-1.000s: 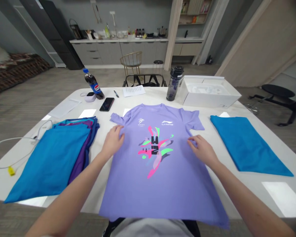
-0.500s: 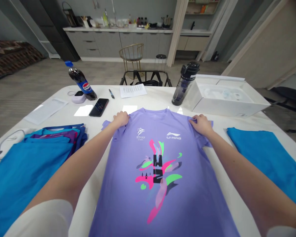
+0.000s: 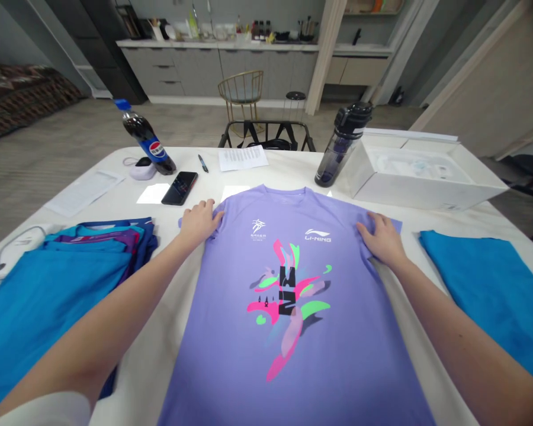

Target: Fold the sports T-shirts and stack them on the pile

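Note:
A purple T-shirt (image 3: pixel 350 319) lies spread face up on the white table, collar pointing away from me. White logos mark its chest, with a pink, green and black print below. My left hand (image 3: pixel 199 222) rests on the left sleeve, fingers apart. On the other side, my right hand (image 3: pixel 382 236) lies over the right sleeve with thumb and fingers spread. To the left is a stack of folded shirts (image 3: pixel 57 284), blue on top with purple and navy edges beneath. A folded blue shirt (image 3: pixel 484 278) lies to the right.
Farther back on the table (image 3: pixel 288 171) are a cola bottle (image 3: pixel 148 142), a phone (image 3: pixel 180 188), a pen (image 3: pixel 203 164), printed paper (image 3: pixel 243 158), a dark water bottle (image 3: pixel 342 145) and an open white box (image 3: pixel 426 186). A power strip (image 3: pixel 20 245) sits at the left.
Both hands have moved outward from the shoulders onto the sleeves, and their fingers have opened. The sleeves now lie flatter. The view has shifted slightly.

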`<state>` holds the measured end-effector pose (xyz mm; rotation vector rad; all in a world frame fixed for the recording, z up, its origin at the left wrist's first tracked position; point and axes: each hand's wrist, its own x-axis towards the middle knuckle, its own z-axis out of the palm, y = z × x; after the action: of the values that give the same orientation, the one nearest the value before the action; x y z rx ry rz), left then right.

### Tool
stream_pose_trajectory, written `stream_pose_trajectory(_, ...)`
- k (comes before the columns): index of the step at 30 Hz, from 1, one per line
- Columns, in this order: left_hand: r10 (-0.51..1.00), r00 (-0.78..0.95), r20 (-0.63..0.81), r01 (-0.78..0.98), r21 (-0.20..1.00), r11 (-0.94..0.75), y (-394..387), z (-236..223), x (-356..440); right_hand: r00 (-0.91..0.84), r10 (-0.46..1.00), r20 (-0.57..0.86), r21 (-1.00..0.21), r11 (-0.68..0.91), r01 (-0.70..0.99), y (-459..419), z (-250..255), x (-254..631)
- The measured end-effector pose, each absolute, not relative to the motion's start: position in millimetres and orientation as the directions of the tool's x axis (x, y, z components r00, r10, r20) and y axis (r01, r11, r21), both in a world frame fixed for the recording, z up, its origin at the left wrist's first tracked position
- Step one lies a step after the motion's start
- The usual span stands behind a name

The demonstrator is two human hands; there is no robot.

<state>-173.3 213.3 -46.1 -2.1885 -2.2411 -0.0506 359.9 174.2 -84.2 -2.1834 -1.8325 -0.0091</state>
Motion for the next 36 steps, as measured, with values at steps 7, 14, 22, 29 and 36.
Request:
stream_pose_trajectory(7,1.000,0.013,0.015,0.995,-0.103,-0.011,174,-43,-225,0.116,0.993,0.004,-0.096,-0.116,0.989,160,-94,379)
stream_pose_trajectory(14,0.950,-0.200,-0.238,0.889,0.363,0.278,222,-20,-239,0.154,0.972,-0.180,-0.240,-0.195,0.951,187,-78,374)
stream_pose_trajectory(22,0.942,0.133,-0.309,0.976,0.208,-0.070,258,-29,-200,0.267,0.952,-0.148,-0.135,-0.287,0.948,188,-83,352)
stream_pose_trajectory(29,0.977,0.048,-0.207,0.806,0.587,0.084,259,-35,-204,0.234,0.970,-0.071,-0.094,-0.240,0.966,181,-88,348)
stream_pose_trajectory(36,0.996,0.085,-0.012,0.906,0.418,-0.072,275,-32,-233,0.240,0.965,-0.104,-0.107,-0.251,0.962,182,-85,348)
